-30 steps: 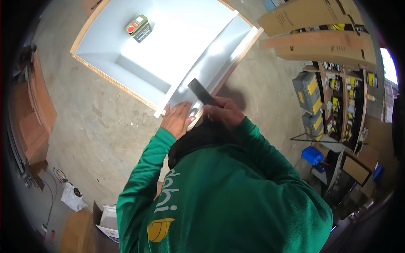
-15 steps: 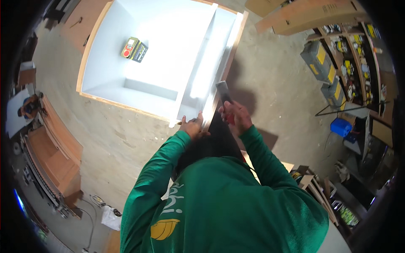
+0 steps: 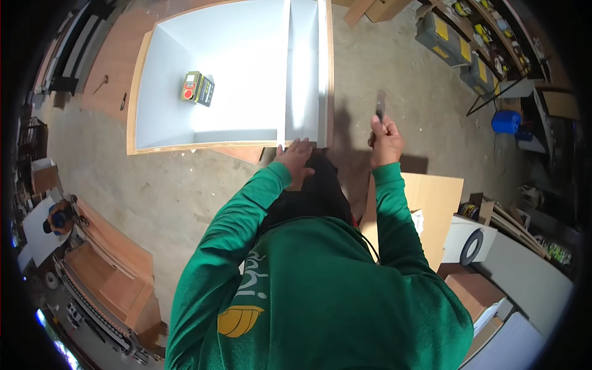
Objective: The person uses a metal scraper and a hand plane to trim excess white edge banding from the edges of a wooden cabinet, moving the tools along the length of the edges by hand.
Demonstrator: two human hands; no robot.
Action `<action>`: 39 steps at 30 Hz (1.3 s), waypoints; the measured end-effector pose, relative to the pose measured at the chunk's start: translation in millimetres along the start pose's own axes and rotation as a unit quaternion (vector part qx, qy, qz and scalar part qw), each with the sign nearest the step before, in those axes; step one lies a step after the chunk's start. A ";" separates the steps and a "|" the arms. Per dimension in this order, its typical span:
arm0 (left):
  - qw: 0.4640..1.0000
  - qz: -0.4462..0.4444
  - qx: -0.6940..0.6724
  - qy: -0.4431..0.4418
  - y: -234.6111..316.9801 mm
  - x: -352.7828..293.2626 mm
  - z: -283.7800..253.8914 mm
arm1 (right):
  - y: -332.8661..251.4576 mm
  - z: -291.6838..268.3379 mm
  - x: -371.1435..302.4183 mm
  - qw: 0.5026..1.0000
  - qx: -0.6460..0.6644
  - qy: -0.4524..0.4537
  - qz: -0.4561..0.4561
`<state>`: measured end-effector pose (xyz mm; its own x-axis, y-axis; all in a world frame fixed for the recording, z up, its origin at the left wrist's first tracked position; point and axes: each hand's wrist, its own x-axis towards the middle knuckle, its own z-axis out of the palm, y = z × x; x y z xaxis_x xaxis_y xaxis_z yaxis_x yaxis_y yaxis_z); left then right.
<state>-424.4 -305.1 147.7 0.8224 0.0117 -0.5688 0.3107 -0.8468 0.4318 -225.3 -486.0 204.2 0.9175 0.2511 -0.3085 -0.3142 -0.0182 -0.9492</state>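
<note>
A white-lined cabinet box [image 3: 206, 147] with bare plywood edges lies open side up in front of me. A white strip [image 3: 282, 92] runs along its inner divider. My left hand [image 3: 295, 160] rests at the near edge, around the end of that strip, with its fingers spread. To the right of the cabinet, apart from it, my right hand [image 3: 388, 147] is closed around what looks like a chisel [image 3: 381, 105], its flat grey blade pointing away from me. The handle is mostly hidden in my fist. A small green-and-black carton [image 3: 197, 88] stands inside the cabinet.
A light wooden board [image 3: 438, 194] lies close by my right forearm. Grey-and-yellow toolboxes [image 3: 441, 38] and a blue container [image 3: 505, 121] stand at the far right. Brown panels [image 3: 111, 271] are at the left, with a person [image 3: 60, 217] near them.
My right hand has moved right, away from the cabinet's edge, with the chisel. My left hand stays on the near edge. The whole view has turned, so the cabinet appears straighter.
</note>
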 end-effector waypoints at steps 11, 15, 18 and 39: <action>0.894 -0.020 -0.328 0.305 -19.0 10.4 -26.1 | 35.9 52.2 -47.9 0.984 -0.137 -0.021 -0.113; 0.971 0.012 0.065 0.228 -37.7 -3.1 -11.8 | 39.1 52.8 -66.3 0.999 -0.053 0.006 0.013; 0.986 -0.047 0.155 -0.029 -39.7 -1.7 -9.2 | 33.3 39.1 -80.1 0.993 -0.105 -0.013 0.052; 0.938 0.184 -0.291 0.032 -101.9 67.0 -81.7 | 118.2 157.8 -72.9 0.891 -0.335 0.175 -0.251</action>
<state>-362.0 -174.6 122.8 0.9464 -0.1766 -0.2704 0.1919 -0.3660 0.9106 -367.9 -353.7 124.3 0.9583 0.0743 0.2758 0.2650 -0.5916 -0.7614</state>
